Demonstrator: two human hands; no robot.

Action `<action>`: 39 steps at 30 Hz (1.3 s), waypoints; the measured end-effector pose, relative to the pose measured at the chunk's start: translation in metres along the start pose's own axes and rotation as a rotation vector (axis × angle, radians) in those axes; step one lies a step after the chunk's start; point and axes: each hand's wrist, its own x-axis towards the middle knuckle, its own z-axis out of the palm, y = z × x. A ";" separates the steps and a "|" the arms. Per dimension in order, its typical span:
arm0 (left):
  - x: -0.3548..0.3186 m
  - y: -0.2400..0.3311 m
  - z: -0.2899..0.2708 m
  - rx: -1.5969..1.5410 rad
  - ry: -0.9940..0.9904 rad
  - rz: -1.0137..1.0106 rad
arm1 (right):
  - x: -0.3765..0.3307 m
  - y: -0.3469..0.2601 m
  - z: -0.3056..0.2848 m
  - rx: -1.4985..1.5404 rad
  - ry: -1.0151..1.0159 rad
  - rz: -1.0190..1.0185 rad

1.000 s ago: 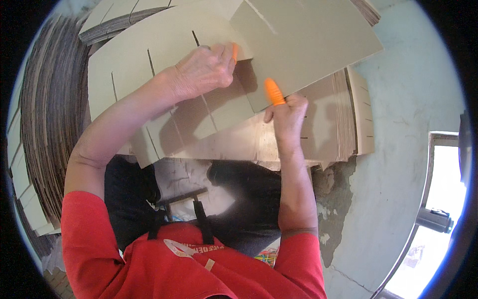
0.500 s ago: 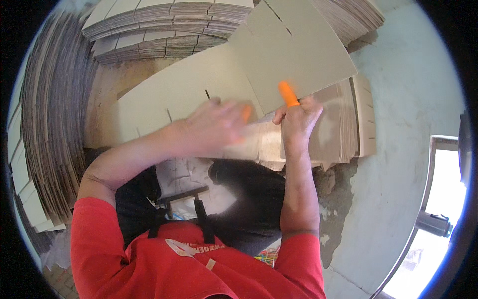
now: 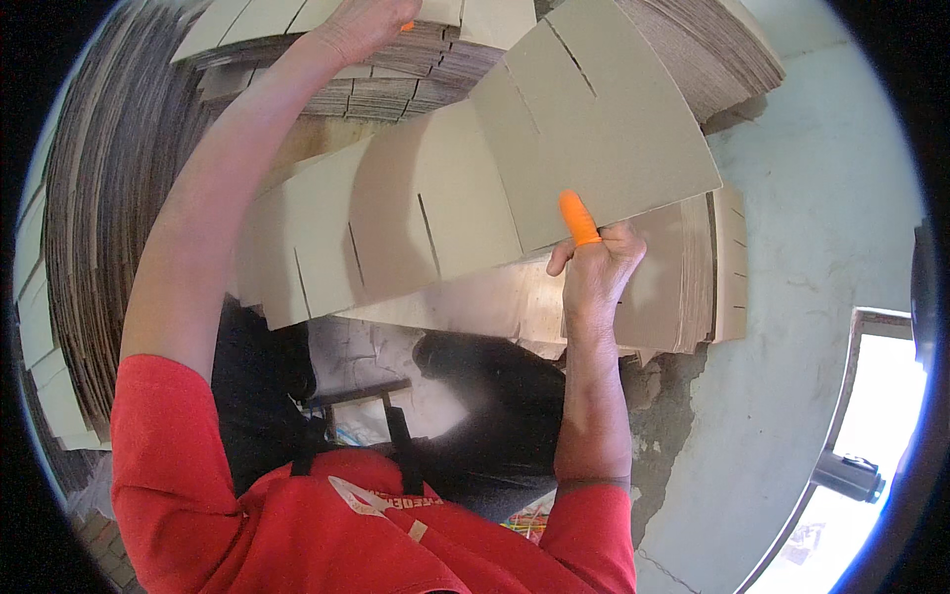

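Up by the back stack [image 3: 426, 51], the left hand [image 3: 374, 20] is hanging, its fingers partly cut off by the view's edge. Below, bent cardboard [image 3: 475, 178] is stretching out from behind the forearm [image 3: 213, 208]. The right hand [image 3: 604, 262] is laying one orange-covered finger [image 3: 578, 217] on it, the others curling; whether either is gripping, I cannot tell.

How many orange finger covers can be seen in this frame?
2. One orange finger cover is on the right hand, against the cardboard sheet; the other cover, only partly visible, is on the left hand at the picture's top. Others may be hidden.
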 end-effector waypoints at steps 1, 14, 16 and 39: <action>0.001 0.004 -0.004 0.023 0.105 0.033 | 0.000 0.000 0.000 0.024 0.003 -0.004; 0.013 0.096 -0.076 0.041 -0.027 -0.005 | -0.003 0.006 -0.005 0.075 0.033 -0.020; 0.011 0.105 -0.085 0.036 0.033 -0.004 | -0.002 0.014 -0.011 0.077 0.013 -0.036; -0.031 0.215 -0.166 -0.204 0.045 0.264 | 0.007 -0.004 -0.009 0.106 0.083 -0.111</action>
